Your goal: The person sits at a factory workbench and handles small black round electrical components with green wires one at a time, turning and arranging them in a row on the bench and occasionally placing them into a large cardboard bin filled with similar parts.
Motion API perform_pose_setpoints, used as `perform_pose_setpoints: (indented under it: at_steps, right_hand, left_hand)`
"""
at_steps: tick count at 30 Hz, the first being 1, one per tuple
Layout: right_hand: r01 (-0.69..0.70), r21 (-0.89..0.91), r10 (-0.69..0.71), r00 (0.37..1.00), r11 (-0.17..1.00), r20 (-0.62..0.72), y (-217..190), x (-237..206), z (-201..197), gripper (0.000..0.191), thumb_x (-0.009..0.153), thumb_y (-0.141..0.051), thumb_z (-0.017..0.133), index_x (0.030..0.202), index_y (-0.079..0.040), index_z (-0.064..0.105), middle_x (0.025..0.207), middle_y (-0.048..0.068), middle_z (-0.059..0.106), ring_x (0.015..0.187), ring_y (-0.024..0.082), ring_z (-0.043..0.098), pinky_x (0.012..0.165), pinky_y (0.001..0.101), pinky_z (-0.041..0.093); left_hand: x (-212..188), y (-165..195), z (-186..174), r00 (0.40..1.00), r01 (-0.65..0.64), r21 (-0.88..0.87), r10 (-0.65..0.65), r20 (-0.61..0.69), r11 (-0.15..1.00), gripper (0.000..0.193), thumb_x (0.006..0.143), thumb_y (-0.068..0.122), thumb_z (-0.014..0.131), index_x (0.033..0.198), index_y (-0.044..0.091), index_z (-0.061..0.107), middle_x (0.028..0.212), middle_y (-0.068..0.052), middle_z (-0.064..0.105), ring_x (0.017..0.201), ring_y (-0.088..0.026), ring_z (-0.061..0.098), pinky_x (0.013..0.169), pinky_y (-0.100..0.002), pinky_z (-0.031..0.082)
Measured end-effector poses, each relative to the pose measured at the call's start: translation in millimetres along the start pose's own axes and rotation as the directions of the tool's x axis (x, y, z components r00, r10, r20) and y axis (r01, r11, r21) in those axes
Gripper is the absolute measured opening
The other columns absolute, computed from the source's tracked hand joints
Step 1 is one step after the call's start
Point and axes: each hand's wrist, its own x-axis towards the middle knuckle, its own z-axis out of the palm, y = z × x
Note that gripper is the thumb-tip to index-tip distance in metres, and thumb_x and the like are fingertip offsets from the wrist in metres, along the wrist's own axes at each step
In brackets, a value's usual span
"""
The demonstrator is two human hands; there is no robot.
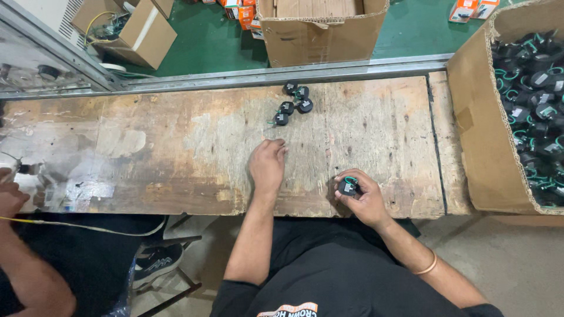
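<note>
My right hand (363, 198) grips a small round black part with a green wire (348, 186) near the front edge of a worn wooden workbench (176, 147). My left hand (268, 164) rests on the bench top with fingers curled, holding nothing that I can see. Farther back on the bench lies a cluster of several similar black parts with green wires (294, 103), a hand's length beyond my left hand.
A large cardboard box (476, 135) full of the same black parts stands at the right. More cardboard boxes (317, 32) sit on the green floor beyond the bench. At the left edge, another person's hand (10, 196) holds a tool with a yellow cable.
</note>
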Motion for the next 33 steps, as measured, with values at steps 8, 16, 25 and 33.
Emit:
perform_pose_setpoints:
  at_steps: [8, 16, 25, 33]
  right_hand:
    - [-0.028, 0.051, 0.028, 1.000, 0.998, 0.000, 6.7, -3.7, 7.4, 0.030, 0.082, 0.002, 0.075, 0.110, -0.002, 0.066, 0.114, 0.008, 0.065, 0.101, 0.017, 0.066, 0.090, 0.0307, 0.054]
    - [-0.123, 0.258, 0.122, 0.992, 0.958, 0.019, 3.5, -9.5, 20.6, 0.028, 0.086, 0.008, 0.069, 0.112, 0.001, 0.064, 0.115, 0.007, 0.060, 0.091, 0.013, 0.068, 0.079, 0.0279, 0.060]
    - [-0.173, 0.362, 0.188, 0.982, 0.916, -0.009, 20.8, -17.8, 41.8, 0.032, 0.087, 0.008, 0.070, 0.117, -0.001, 0.060, 0.111, 0.008, 0.065, 0.090, 0.013, 0.066, 0.078, 0.0288, 0.060]
    - [-0.122, 0.531, 0.185, 0.980, 0.839, -0.066, 22.1, -27.6, 57.1, 0.068, 0.090, 0.007, 0.062, 0.148, -0.012, 0.031, 0.115, 0.010, 0.059, 0.099, 0.017, 0.064, 0.077, 0.0332, 0.062]
  left_hand:
    - [1.2, -2.9, 5.7, 1.000, 0.017, 0.122, -0.019, 0.017, 0.992, 0.001, 0.086, 0.010, 0.072, 0.088, 0.010, 0.073, 0.091, -0.010, 0.067, 0.090, -0.034, 0.066, 0.077, -0.048, 0.051]
    - [-49.1, -44.5, -26.5, 0.998, 0.054, -0.032, -0.052, 0.042, 0.998, 0.013, 0.095, 0.014, 0.064, 0.104, 0.005, 0.064, 0.101, -0.015, 0.067, 0.095, -0.034, 0.064, 0.080, -0.045, 0.052]
    - [-218.1, -169.5, -222.3, 0.616, 0.576, 0.453, -0.726, 0.307, 0.681, 0.035, 0.093, 0.043, 0.066, 0.098, 0.009, 0.072, 0.081, -0.015, 0.075, 0.073, -0.028, 0.071, 0.073, -0.041, 0.056]
    - [-262.4, -197.4, -228.2, 0.494, 0.317, 0.625, -0.687, 0.533, 0.713, 0.032, 0.083, 0.042, 0.073, 0.107, 0.022, 0.080, 0.097, -0.007, 0.079, 0.096, -0.025, 0.074, 0.084, -0.040, 0.058]
